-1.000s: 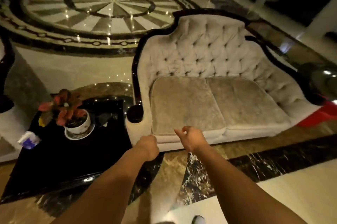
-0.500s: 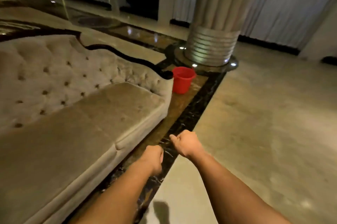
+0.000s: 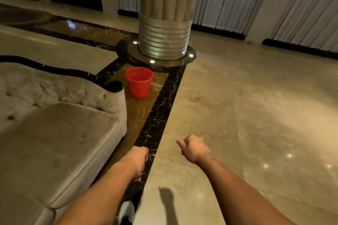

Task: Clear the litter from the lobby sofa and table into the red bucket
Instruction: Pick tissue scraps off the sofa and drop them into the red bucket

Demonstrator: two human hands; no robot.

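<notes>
The red bucket (image 3: pixel 140 84) stands upright on the brown marble strip, just past the right end of the beige tufted sofa (image 3: pixel 54 142) and in front of the column. Its inside looks bare red from here. My left hand (image 3: pixel 137 160) is a closed fist low in the middle, beside the sofa's front edge. My right hand (image 3: pixel 193 148) is also curled shut, thumb sticking out to the left, over the pale floor. Nothing shows in either fist. No litter shows on the sofa seat. The table is out of view.
A fluted column with a ribbed metal base (image 3: pixel 164 41) rises right behind the bucket. Pale curtains (image 3: pixel 256 5) line the far wall. Polished marble floor (image 3: pixel 256 124) spreads to the right. My shoe (image 3: pixel 128 210) shows at the bottom.
The view has swung right from the sofa and black table toward the bucket and column, which now look closer. Both fists stayed closed in front of me.
</notes>
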